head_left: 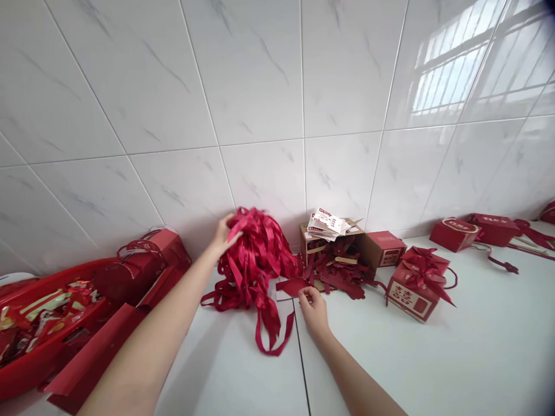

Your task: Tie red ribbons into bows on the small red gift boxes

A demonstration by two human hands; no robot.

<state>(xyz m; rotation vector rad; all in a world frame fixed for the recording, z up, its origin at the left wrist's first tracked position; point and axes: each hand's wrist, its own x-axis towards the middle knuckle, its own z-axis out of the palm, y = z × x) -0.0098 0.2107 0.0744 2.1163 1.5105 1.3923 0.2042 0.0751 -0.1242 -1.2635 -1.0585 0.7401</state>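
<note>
A large bundle of red ribbons (260, 254) is heaped against the tiled wall, some strands hanging down onto the white tabletop. My left hand (225, 234) is closed on the upper left of this bundle, fingers partly sunk among the strands. To the right of the heap, my right hand (313, 306) has its fingers pinched together at the end of a flat red ribbon piece (291, 287). Just behind that hand, an open cardboard box (370, 257) on its side spills dark red cut-out tags (342, 271). White printed cards (325, 224) are stacked on the box.
A red gift box with a bow (418, 283) stands to the right, with more red boxes (453, 234) along the wall. On the left are a red basin (52, 335) of wrapped snacks and several red boxes (165, 248). A dark seam (302, 358) divides the tabletop.
</note>
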